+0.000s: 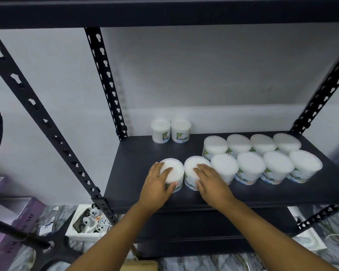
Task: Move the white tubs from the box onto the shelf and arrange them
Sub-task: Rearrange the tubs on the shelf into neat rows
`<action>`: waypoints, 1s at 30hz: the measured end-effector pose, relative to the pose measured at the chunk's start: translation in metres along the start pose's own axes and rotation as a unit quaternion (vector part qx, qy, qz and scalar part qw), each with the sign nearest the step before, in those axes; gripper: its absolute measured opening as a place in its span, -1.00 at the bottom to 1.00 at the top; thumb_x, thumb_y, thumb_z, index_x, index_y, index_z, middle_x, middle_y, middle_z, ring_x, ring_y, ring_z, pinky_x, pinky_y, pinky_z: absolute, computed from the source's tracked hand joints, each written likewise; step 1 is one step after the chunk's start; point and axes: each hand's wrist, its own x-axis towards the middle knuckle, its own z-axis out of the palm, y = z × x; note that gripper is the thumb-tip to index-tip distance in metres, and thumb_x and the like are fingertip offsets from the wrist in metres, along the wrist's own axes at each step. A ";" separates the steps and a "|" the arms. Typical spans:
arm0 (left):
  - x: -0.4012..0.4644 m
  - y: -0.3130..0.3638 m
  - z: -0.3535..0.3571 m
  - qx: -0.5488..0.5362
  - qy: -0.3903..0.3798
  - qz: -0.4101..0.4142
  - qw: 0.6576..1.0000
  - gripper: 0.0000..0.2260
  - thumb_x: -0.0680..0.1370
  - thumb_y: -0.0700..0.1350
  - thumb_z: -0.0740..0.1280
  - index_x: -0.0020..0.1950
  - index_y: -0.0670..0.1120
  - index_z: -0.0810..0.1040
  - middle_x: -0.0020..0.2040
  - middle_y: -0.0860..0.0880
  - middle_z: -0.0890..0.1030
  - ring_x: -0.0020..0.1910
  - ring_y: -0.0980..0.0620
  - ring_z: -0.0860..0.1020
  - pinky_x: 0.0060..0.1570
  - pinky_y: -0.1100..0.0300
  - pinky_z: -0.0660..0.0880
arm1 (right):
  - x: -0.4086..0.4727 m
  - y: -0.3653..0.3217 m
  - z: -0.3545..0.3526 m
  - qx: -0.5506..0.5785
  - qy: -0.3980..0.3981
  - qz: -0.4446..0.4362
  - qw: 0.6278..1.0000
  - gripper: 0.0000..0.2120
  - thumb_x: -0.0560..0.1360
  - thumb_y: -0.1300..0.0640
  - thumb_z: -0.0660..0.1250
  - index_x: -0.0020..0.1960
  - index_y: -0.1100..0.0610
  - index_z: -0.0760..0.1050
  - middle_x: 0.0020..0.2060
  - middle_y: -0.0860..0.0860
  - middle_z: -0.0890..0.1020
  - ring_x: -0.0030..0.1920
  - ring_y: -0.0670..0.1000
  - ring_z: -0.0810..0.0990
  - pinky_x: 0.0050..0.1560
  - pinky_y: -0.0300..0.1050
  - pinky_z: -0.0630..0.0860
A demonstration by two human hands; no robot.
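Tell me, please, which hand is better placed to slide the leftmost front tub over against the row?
Probably the left hand: it already grips the leftmost front tub, thumb on its near side. The right hand rests on the neighbouring tub.

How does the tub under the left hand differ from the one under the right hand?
The round white plastic tub under the left hand stands at the row's open left end; the round white plastic tub under the right hand sits between it and the rest of the front row. The left hand wraps the first tub, thumb curled down its front; the right hand lies flatter over the second one's lid. Both stand upright on the black shelf.
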 end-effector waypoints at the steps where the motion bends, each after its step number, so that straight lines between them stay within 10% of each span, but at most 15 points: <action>1: 0.001 0.001 0.000 0.019 0.009 0.003 1.000 -0.47 0.52 0.18 0.25 0.42 -0.05 0.38 0.49 -0.09 0.25 0.51 -0.09 0.10 0.45 0.03 0.13 | 0.000 -0.001 -0.002 -0.003 -0.003 0.000 1.000 -0.56 0.54 0.17 0.25 0.39 0.23 0.35 0.40 0.17 0.37 0.42 0.17 0.31 0.45 -0.01 0.10; 10: 0.010 0.016 0.004 0.158 0.025 -0.010 0.987 -0.51 0.50 0.21 0.21 0.19 -0.14 0.57 0.17 -0.16 0.57 0.14 -0.16 0.52 0.14 -0.06 0.46 | 0.004 -0.006 -0.003 -0.023 -0.076 0.042 0.996 -0.47 0.63 -0.03 0.05 0.52 0.14 0.06 0.53 0.07 0.07 0.53 0.05 0.01 0.50 -0.07 -0.09; 30: 0.006 0.011 0.003 0.109 -0.005 -0.004 0.994 -0.45 0.55 0.17 0.20 0.47 -0.04 0.28 0.51 -0.06 0.23 0.51 -0.08 0.11 0.48 0.00 -0.05 | 0.010 -0.008 -0.011 -0.024 -0.082 0.041 0.995 -0.50 0.61 0.00 0.11 0.49 0.18 0.17 0.49 0.12 0.20 0.50 0.09 0.15 0.48 -0.05 0.04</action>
